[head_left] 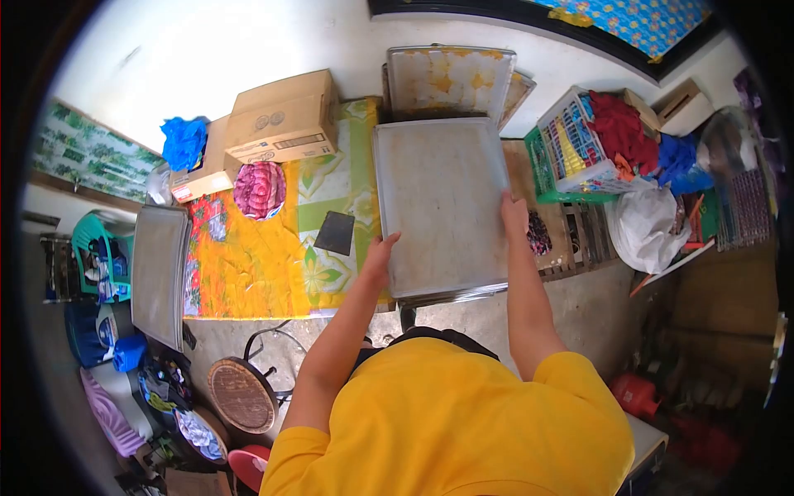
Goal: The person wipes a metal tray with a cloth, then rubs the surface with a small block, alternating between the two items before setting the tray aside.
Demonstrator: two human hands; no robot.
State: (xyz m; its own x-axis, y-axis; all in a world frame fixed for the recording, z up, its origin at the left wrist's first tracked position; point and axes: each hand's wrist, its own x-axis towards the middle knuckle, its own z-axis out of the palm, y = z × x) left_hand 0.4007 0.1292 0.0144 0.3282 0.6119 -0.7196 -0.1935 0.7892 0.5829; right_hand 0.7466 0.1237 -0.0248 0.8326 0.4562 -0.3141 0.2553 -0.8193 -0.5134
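Trays: A stack of trays (442,207) is seen in the middle, just right of the flowered table cover (343,165); what is under it is mostly hidden.
Left hand: The left edge of the top tray is gripped by the left hand (380,258), thumb on top, fingers mostly hidden.
Right hand: The right edge is gripped, farther up, by the right hand (514,215); its fingertips cannot be seen.
Slipping: The stack could be tipped, as the two sides are not held level with each other. Lower trays could be left loose if only the top one is gripped; this cannot be told.
Bumping: The far leaning tray (451,83) could be knocked over if the stack is pushed back.
Snagging: The spotted cloth (538,233) could be caught by the right hand.
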